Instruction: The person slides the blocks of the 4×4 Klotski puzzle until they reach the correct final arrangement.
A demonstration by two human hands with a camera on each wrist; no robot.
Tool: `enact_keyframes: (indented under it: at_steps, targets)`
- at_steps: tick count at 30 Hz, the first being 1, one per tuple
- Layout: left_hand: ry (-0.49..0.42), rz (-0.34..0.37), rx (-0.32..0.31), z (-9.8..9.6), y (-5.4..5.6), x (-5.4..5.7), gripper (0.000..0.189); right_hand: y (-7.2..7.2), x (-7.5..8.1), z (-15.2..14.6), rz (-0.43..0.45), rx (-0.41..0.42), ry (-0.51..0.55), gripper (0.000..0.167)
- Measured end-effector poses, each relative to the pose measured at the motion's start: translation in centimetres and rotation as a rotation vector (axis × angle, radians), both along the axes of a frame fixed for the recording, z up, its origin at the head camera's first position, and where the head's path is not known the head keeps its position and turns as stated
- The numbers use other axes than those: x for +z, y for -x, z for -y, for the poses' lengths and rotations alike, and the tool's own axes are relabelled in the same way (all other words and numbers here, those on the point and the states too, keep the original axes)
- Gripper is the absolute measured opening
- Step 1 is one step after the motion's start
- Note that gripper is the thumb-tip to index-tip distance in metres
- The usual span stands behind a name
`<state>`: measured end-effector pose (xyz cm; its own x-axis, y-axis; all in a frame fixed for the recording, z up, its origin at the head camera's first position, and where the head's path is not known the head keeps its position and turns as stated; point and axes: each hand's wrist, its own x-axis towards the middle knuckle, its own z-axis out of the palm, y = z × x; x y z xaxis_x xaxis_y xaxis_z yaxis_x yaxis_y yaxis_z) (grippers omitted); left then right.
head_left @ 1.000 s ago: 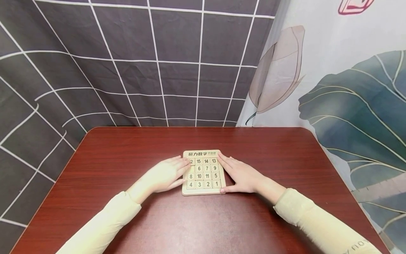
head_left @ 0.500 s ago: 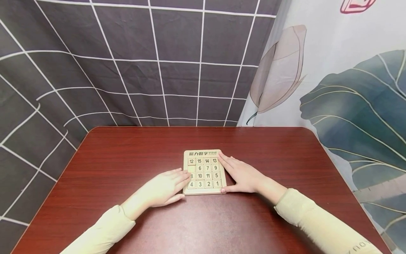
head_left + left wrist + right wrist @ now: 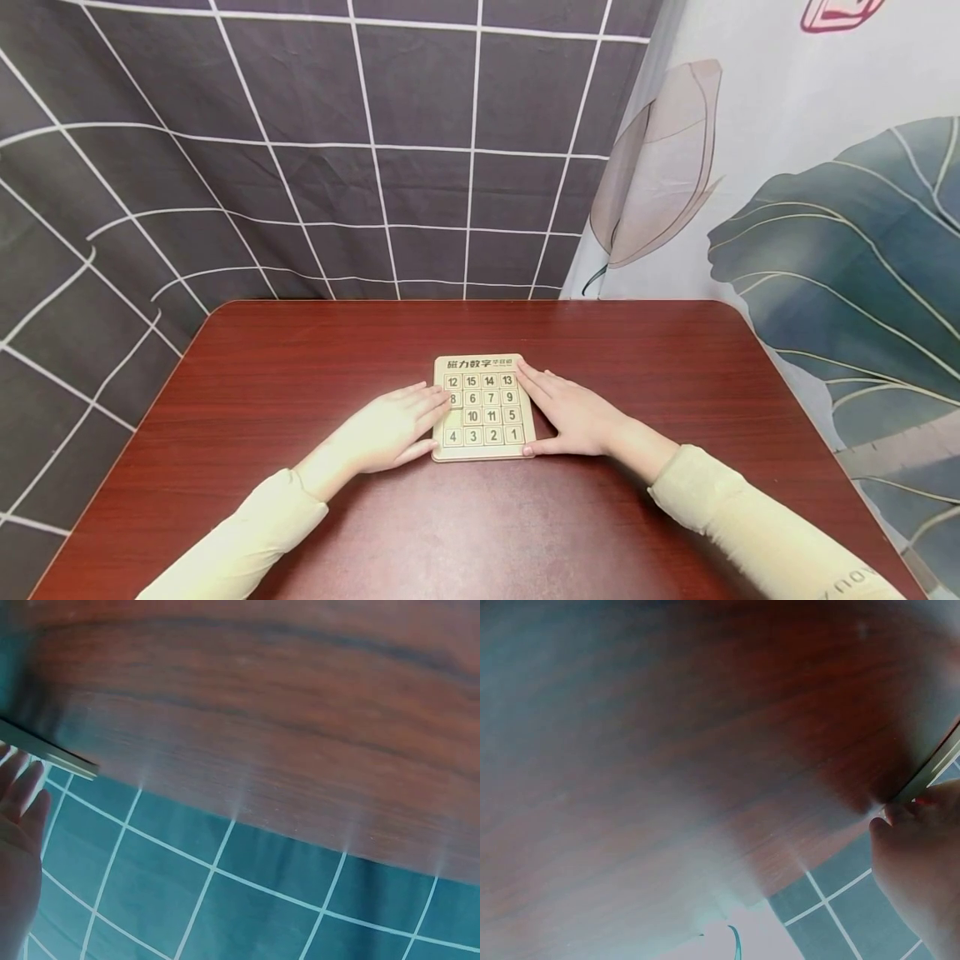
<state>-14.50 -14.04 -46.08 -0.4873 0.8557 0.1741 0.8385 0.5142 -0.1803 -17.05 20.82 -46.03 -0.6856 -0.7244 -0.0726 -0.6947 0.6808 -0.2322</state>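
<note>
A pale number slide puzzle (image 3: 480, 453) lies flat on the table, with its numbered tiles in rows under a printed heading. My left hand (image 3: 390, 427) comes in from the left, fingers straight, and its fingertips touch the 8 tile (image 3: 453, 399) in the second row. Directly below that tile is a vacant slot, above the 4 tile (image 3: 453, 437). Along the right side of the puzzle rests my right hand (image 3: 576, 417), its fingers stretched to the upper corner and its thumb at the lower corner. Both wrist views show only the board's thin edge (image 3: 56, 756) by the fingers.
The reddish-brown table (image 3: 480, 533) has rounded far corners. Behind it hangs a dark curtain with a white grid (image 3: 420, 183), and at the right a white curtain with large leaf prints (image 3: 847, 242).
My left fingers went down from the 12 tile to the 8 tile, then slid it up a row. The vacant slot is now in the third row. My right hand stays put.
</note>
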Motion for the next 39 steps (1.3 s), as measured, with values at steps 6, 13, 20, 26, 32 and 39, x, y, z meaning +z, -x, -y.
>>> enact_keyframes:
  at_steps: [6,13,20,26,32,39]
  targets:
    - [0.01,0.016,-0.002,0.0,-0.1,0.5,0.058,0.0,0.0,0.0,0.0,0.0,-0.002,0.115]
    - [-0.037,-0.036,-0.084,0.5,-1.1,0.6,0.058,-0.1,-0.1,0.0,0.002,-0.002,0.0,0.115]
    - [-0.055,-0.073,-0.148,0.8,-2.7,0.8,0.058,0.0,-0.1,0.1,0.009,-0.002,-0.002,0.116]
    - [-0.044,-0.082,-0.149,0.8,-3.5,0.6,0.057,0.1,0.0,0.1,0.005,-0.005,-0.007,0.115]
    - [-0.045,-0.077,-0.146,0.7,-3.2,0.2,0.055,0.1,0.0,0.1,0.009,-0.006,-0.008,0.115]
    - [-0.05,-0.071,-0.146,0.7,-2.7,0.4,0.054,-0.1,0.2,0.1,0.012,-0.004,-0.008,0.114]
